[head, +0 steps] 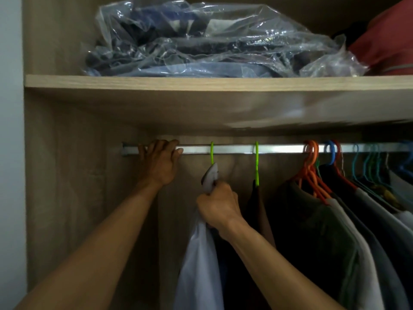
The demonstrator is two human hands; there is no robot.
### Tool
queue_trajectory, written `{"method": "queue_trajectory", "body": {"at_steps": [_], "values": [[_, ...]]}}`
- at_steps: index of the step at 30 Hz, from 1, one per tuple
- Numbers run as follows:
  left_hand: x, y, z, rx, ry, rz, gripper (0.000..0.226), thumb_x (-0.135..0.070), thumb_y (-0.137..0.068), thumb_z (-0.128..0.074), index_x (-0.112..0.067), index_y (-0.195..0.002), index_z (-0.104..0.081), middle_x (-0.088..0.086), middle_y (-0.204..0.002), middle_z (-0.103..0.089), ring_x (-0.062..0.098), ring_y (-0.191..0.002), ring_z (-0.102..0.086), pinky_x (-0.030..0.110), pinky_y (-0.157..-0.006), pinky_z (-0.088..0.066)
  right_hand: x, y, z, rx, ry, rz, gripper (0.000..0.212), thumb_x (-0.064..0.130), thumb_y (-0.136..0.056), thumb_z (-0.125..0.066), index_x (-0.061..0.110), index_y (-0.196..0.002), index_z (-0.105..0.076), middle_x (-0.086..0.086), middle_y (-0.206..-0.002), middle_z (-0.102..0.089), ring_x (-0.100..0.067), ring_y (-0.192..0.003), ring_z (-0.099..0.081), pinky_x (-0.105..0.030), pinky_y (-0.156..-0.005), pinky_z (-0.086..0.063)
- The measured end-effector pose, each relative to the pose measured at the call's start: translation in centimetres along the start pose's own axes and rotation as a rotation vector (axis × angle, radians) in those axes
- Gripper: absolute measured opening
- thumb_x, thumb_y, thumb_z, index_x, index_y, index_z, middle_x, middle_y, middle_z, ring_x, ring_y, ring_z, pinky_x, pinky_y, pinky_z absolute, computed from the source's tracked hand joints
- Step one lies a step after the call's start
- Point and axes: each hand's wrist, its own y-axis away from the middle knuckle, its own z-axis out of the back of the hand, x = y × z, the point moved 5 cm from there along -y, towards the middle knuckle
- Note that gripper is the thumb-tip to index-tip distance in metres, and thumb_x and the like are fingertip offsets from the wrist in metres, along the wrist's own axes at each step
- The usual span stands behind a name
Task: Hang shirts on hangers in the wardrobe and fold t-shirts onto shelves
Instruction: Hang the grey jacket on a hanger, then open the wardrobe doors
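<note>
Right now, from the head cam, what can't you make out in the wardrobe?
- Body of the left green hanger: hidden by the pale shirt and the right hand.
- Left hand fingertips: curled over the rail, out of sight.
- Clothes in the plastic bag: blurred by crinkled film.
- Red item on the shelf: cut off by the right edge.
- Garment on the second green hanger: too dark.

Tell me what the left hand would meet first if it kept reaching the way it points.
The left hand is already on the metal rail; past it probably the wardrobe's back panel, though depth is unclear.
</note>
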Motion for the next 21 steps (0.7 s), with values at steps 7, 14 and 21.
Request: {"method": "queue_trajectory", "body": {"at_steps": [7, 14, 21], "values": [[-0.4, 0.7, 0.8, 0.169, 0.018, 0.004, 0.059, -0.046, -0.095, -0.032, -0.023, -0.149, -0.041, 0.012, -0.150, -0.041, 0.035, -0.141, -0.031, 0.054, -0.113, -0.029, -1.1, 1.7, 0.8, 0.065, 0.017, 0.050, 0.067, 0.050, -0.081, -0.068, 0.025, -0.139, -0.045, -0.005, -0.136, -0.059, -0.031, -0.120, -0.060, -0.042, -0.092, -0.057], [-2.7, 4.1, 4.3, 0.361, 0.011, 0.075, 0.060, -0.023, -0.101, -0.053, -0.014, -0.156, -0.029, 0.015, -0.162, -0.028, 0.030, -0.149, -0.024, 0.032, -0.119, -0.021, -1.4, 2.1, 4.0, 0.145, -0.028, 0.151, 0.047, 0.038, -0.092, -0.065, 0.023, -0.135, -0.054, 0.001, -0.130, -0.062, -0.022, -0.118, -0.060, -0.023, -0.086, -0.046], [-6.1, 11.9, 9.9, 0.304, -0.058, 0.324, 0.051, -0.025, -0.098, -0.060, -0.011, -0.144, -0.047, 0.018, -0.143, -0.051, 0.035, -0.130, -0.050, 0.036, -0.106, -0.041, -1.9, 4.5, 6.7, 0.259, -0.012, 0.381, 0.047, 0.026, -0.091, -0.066, 0.022, -0.136, -0.051, -0.007, -0.135, -0.053, -0.024, -0.123, -0.054, -0.030, -0.099, -0.047]]}}
